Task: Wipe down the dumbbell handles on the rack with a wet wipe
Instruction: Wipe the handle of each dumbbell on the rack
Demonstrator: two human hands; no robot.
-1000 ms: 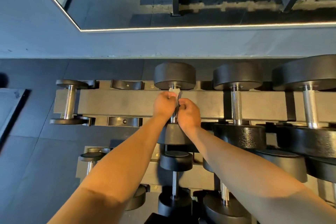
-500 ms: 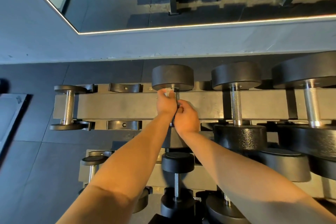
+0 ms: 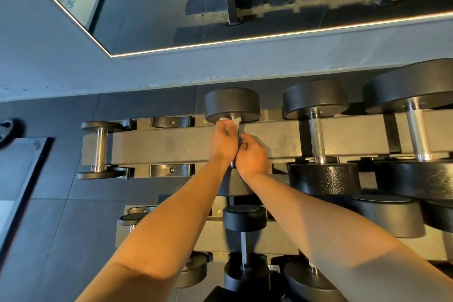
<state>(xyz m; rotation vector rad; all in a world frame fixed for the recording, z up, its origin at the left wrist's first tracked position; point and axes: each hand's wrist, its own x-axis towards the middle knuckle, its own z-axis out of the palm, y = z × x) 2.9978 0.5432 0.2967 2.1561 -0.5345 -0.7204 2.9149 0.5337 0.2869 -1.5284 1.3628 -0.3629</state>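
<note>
A black dumbbell lies across the top tier of the rack; my hands hide nearly all of its handle. My left hand is closed around the far end of that handle, pressing a white wet wipe against it just below the far head. My right hand grips the near part of the same handle, touching the left hand. The dumbbell's near head is mostly hidden under my wrists.
Two bigger dumbbells lie to the right on the top tier, a small chrome one at the far left, with empty cradles between. More dumbbells fill the lower tier. A wall mirror reflects someone's shoes.
My left hand with the wipe has slid away from me along the handle, up to the far head. The right hand has followed a little, staying on the handle.
</note>
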